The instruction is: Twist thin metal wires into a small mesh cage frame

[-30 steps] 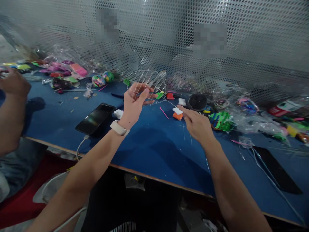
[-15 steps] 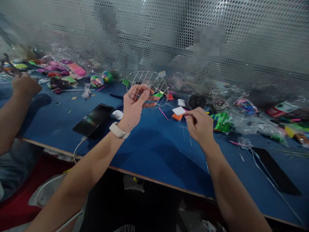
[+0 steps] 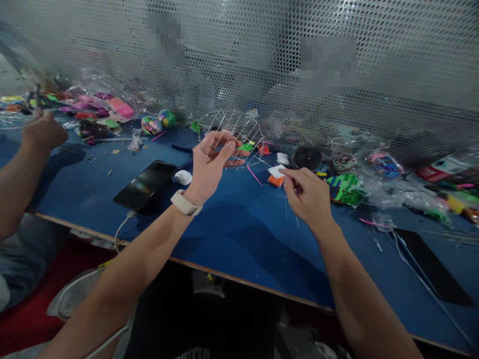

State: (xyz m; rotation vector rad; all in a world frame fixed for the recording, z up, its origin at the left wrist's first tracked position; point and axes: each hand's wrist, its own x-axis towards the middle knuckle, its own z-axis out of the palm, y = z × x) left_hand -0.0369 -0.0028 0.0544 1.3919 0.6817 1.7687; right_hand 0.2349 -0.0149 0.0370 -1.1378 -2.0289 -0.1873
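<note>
My left hand (image 3: 220, 154) is raised over the table, its fingers curled round a see-through wire frame (image 3: 239, 129) of thin, roughly parallel silvery wires. Several of those wires cross in front of the fingers. Thumb and forefinger of my right hand (image 3: 307, 192) are pinched together beside a small white packet (image 3: 276, 171). A thin wire (image 3: 264, 161) runs from these fingertips toward the frame's lower right; whether it joins the frame I cannot tell. Under the white packet lies an orange piece (image 3: 276, 181). A second white packet (image 3: 283, 158) is just behind.
A phone (image 3: 145, 185) on a cable and a white earbud case (image 3: 183, 177) lie left. Bagged colourful items (image 3: 396, 189), a black round object (image 3: 307, 158) and a dark phone-like slab (image 3: 430, 264) are right. Behind stands a perforated metal panel (image 3: 239, 60). Another person's hand (image 3: 45, 132) works far left.
My right fingertips have shifted slightly left, closer to the white packet. The left hand and wire frame have moved slightly right. The other person's tool now points more upright.
</note>
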